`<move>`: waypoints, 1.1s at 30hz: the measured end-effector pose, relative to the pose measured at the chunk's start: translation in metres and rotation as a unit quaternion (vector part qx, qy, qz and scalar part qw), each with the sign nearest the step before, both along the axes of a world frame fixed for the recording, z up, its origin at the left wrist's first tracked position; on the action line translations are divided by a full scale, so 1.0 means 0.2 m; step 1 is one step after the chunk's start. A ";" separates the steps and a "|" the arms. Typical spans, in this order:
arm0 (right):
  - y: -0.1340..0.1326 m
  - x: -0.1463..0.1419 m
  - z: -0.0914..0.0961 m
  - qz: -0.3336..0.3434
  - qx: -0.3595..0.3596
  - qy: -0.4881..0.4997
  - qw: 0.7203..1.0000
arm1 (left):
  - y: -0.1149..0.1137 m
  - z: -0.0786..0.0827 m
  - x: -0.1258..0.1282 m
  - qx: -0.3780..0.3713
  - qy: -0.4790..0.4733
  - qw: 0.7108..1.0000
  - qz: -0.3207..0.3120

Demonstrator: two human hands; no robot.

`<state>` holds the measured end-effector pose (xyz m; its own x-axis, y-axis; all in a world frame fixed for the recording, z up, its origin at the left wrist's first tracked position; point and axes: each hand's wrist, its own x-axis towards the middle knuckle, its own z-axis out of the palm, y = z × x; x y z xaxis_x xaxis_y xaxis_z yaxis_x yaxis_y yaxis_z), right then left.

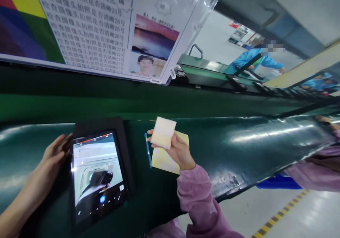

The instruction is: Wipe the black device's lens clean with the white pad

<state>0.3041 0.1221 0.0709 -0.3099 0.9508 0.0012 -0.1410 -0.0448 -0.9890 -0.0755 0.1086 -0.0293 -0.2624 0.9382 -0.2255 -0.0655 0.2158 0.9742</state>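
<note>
My left hand [54, 153] is at the left edge of a tablet [98, 174], its fingers bent around that edge and partly hidden in shadow. The tablet's lit screen shows a camera view with a round blue button near the bottom. A black pad or case [126, 153] shows behind it. In my right hand [183, 151] is a pale yellow square pad [163, 131], held between thumb and fingers; its material is unclear. Beneath that hand a yellow sheet [164, 160] lies on the green bench, with a blue pen [148, 151] along its left side.
A plastic-covered printed chart [90, 29] stands behind the green bench [225, 139]. Another person's pink sleeve [308, 174] reaches in at the right, above a blue object [280, 182]. A person in blue [245, 61] works across the line, beside a row of dark devices.
</note>
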 end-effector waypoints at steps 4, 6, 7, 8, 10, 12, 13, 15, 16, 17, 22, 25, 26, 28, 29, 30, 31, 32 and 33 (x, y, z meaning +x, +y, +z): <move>-0.04 -0.07 0.02 0.034 -0.024 0.094 0.995 | 0.26 0.16 0.11 0.015 -0.003 1.000 0.001; -0.05 -0.09 0.03 0.027 -0.037 0.135 0.990 | 0.32 0.19 0.14 0.022 0.012 1.000 -0.010; -0.05 -0.10 0.04 0.014 -0.048 0.163 0.985 | 0.33 0.19 0.14 0.022 0.017 0.999 -0.015; -0.06 -0.11 0.04 -0.007 -0.063 0.193 0.979 | 0.33 0.18 0.13 0.020 0.020 0.999 -0.018; -0.07 -0.13 0.05 -0.055 -0.096 0.250 0.962 | 0.32 0.15 0.11 0.015 0.019 0.999 -0.024; -0.09 -0.15 0.06 -0.086 -0.120 0.281 0.948 | 0.29 0.12 0.08 0.009 0.012 0.999 -0.034; -0.10 -0.15 0.07 -0.091 -0.127 0.289 0.944 | 0.27 0.10 0.08 0.005 0.006 0.999 -0.043; -0.11 -0.17 0.07 -0.091 -0.135 0.306 0.938 | 0.25 0.08 0.07 -0.004 -0.010 0.997 -0.072; -0.12 -0.18 0.07 -0.089 -0.136 0.315 0.935 | 0.25 0.07 0.07 -0.007 -0.016 0.996 -0.087; -0.13 -0.18 0.07 -0.088 -0.137 0.321 0.933 | 0.24 0.07 0.08 -0.008 -0.019 0.995 -0.102; -0.15 -0.20 0.05 -0.098 -0.152 0.328 0.927 | 0.22 0.08 0.10 -0.023 -0.014 0.993 -0.114; -0.16 -0.21 0.05 -0.109 -0.171 0.328 0.923 | 0.22 0.09 0.10 -0.035 -0.031 0.994 -0.102; -0.16 -0.22 0.05 -0.108 -0.174 0.327 0.923 | 0.22 0.09 0.10 -0.033 -0.028 0.994 -0.100; -0.16 -0.22 0.05 -0.101 -0.174 0.327 0.923 | 0.22 0.09 0.10 -0.025 -0.015 0.994 -0.102; -0.16 -0.22 0.04 -0.097 -0.173 0.329 0.923 | 0.22 0.09 0.10 -0.019 -0.006 0.994 -0.105; -0.15 -0.22 0.04 -0.091 -0.173 0.331 0.923 | 0.22 0.09 0.10 -0.015 0.001 0.994 -0.107; -0.15 -0.22 0.04 -0.088 -0.172 0.331 0.924 | 0.22 0.09 0.10 -0.013 0.006 0.994 -0.111; -0.15 -0.22 0.04 -0.087 -0.170 0.329 0.925 | 0.21 0.09 0.10 -0.012 0.011 0.993 -0.114; -0.14 -0.23 0.03 -0.090 -0.167 0.322 0.928 | 0.21 0.10 0.10 -0.010 0.013 0.993 -0.114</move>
<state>0.2584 0.0931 0.0778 -0.1839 0.9674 -0.1740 -0.7321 -0.2529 -0.6325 -0.0555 0.1512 -0.0102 -0.0503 0.9692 -0.2411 0.0127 0.2420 0.9702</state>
